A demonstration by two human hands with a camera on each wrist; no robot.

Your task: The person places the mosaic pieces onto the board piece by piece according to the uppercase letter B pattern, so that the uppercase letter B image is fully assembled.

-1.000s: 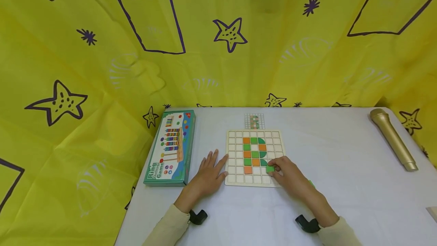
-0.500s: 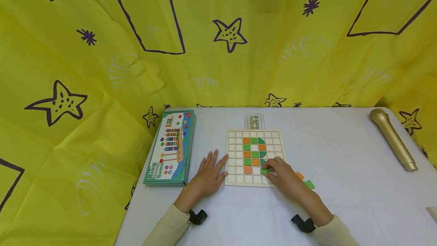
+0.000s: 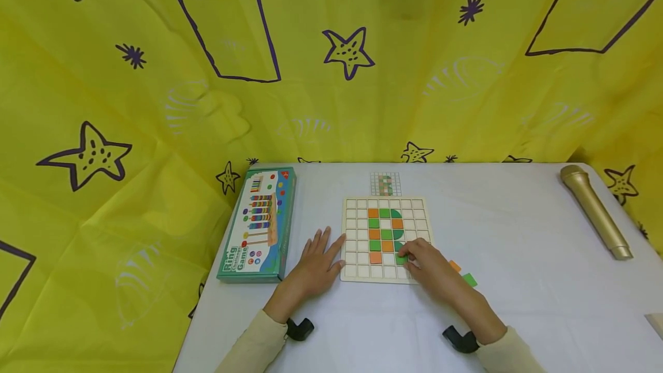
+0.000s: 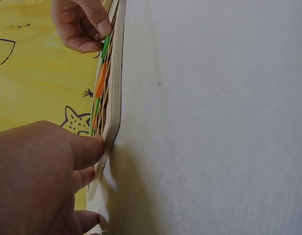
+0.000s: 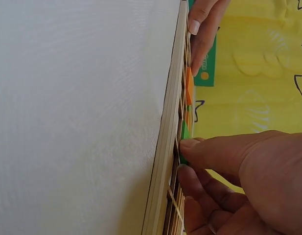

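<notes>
A wooden grid board [image 3: 357, 270] lies on the white table, with orange, green and dark green tiles set in several of its cells. My right hand [image 3: 432, 267] pinches a green square tile [image 3: 400, 259] between thumb and fingertips, low on the board's right half, just below a dark green curved tile. In the right wrist view this green tile [image 5: 184, 131] stands slightly tilted at its cell. Fingers spread, my left hand [image 3: 313, 269] touches the board's left edge. Its thumb [image 4: 89, 149] meets the board's rim in the left wrist view.
Behind the board lies a small pattern card [image 3: 385, 184]. A green Ring Game box [image 3: 259, 226] stands at the left, and a gold microphone [image 3: 595, 212] lies far right. Beside my right forearm are a loose orange tile [image 3: 455, 266] and a green tile [image 3: 469, 280].
My right hand has moved left, bringing the green tile down against its cell and uncovering loose tiles beside the forearm. The left hand has stayed in place.
</notes>
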